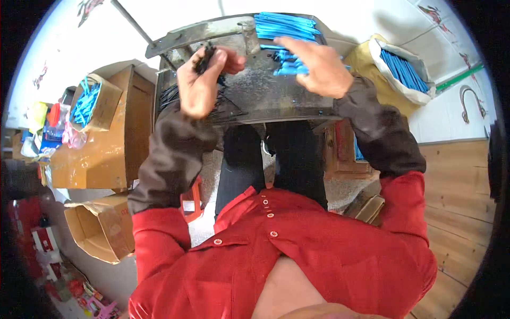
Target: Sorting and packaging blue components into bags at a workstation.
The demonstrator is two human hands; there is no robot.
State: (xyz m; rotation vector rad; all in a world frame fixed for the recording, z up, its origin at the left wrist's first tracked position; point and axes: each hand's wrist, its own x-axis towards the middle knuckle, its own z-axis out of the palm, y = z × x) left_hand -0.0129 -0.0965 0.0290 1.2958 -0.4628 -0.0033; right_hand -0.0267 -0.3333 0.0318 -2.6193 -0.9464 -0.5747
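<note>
Stretching leftward over the nearer pile of slim blue plastic sticks point(288, 69), the right hand point(325, 68) is much the closer of the two, its forefinger extended and set apart from the thumb; whether the fingers pinch a stick, I cannot tell. This pile lies at the right of the bench point(255, 87), just below and left of the hand, its sticks running roughly left to right. Beyond it, a neater blue stack point(284, 25) shares that axis at the far edge. Well apart to the left, the left hand point(197, 82) curls its fingers around a dark bundle point(204, 59), above loose black strips point(169, 97) strewn on the bench's left end.
</note>
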